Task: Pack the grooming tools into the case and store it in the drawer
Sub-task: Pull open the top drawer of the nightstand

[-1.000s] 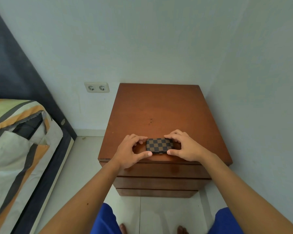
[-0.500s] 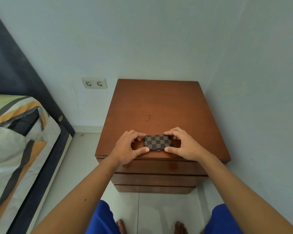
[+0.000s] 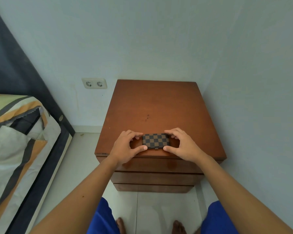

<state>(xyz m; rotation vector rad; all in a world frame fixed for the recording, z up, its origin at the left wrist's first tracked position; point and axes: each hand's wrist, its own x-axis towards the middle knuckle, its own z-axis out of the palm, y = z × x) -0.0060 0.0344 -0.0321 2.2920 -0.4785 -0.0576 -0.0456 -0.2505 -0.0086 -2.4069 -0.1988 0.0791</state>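
Just below the middle of the frame, the checkered case lies closed near the front edge of the nightstand. The left hand and right hand pinch its two ends, thumbs in front, fingers behind. No loose tools show. The person would do best to lift it level, then free one hand for a drawer.

The surface is the flat, reddish-brown polished wooden top of a square bedside cabinet set in a room corner. A small rectangular case with a brown-and-black checkered cover lies flat on it, closed, near the front edge. A few dark specks mark the centre.
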